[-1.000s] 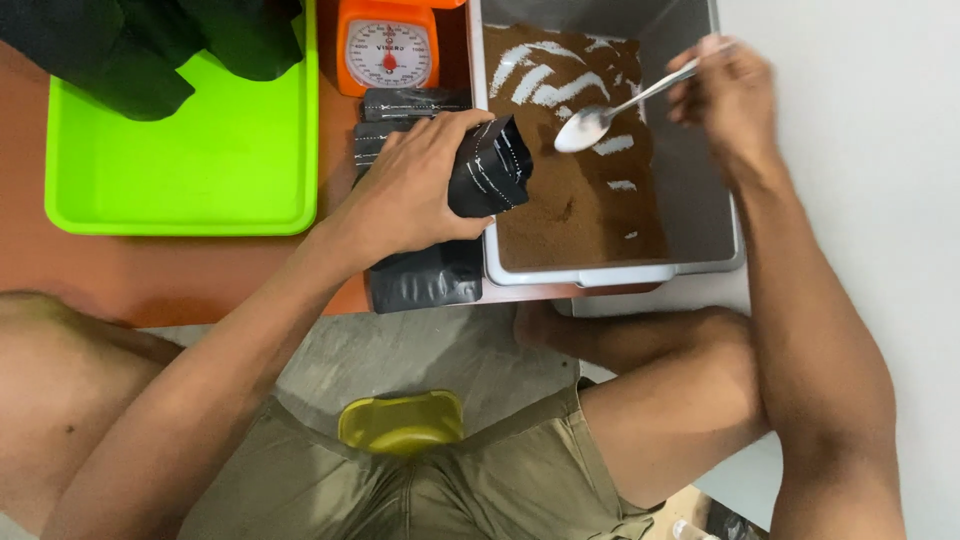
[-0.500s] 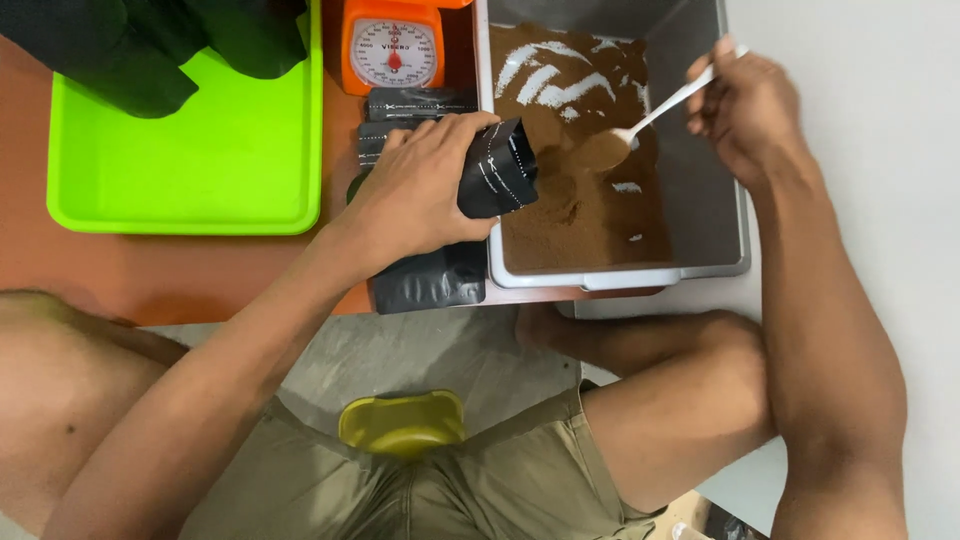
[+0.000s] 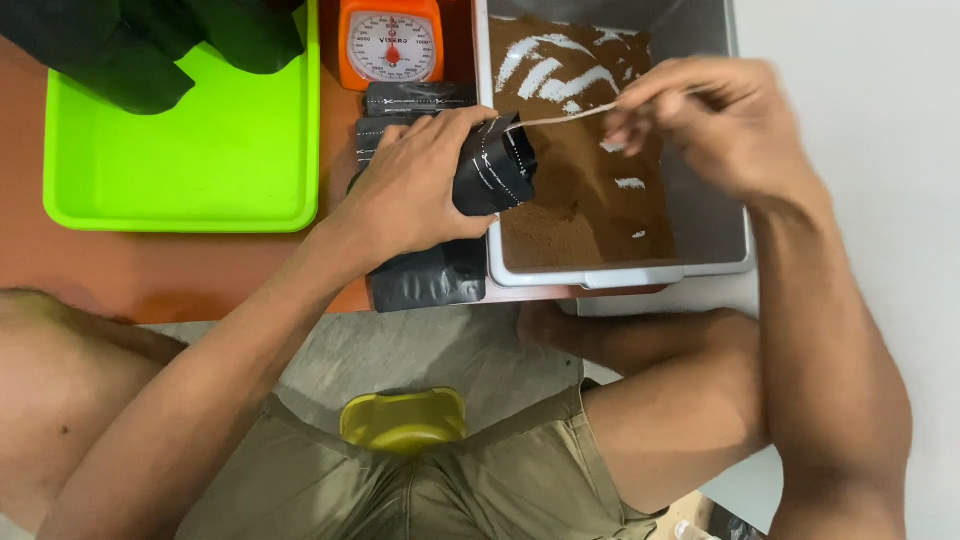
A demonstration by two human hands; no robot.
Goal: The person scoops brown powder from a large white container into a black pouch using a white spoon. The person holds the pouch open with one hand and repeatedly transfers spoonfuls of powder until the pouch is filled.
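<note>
Black pouch (image 3: 492,165) in clenched left hand (image 3: 420,185)

Light: bright, even, from overhead.
Shadows: soft, faint under the forearms.
Glare: mild on the green tray (image 3: 200,150).
Blur: right hand (image 3: 715,125) motion-smeared; the rest sharp.

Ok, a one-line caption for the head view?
Left hand holds small black pouch over grey tub of brown powder; right hand tips white spoon in.
</note>
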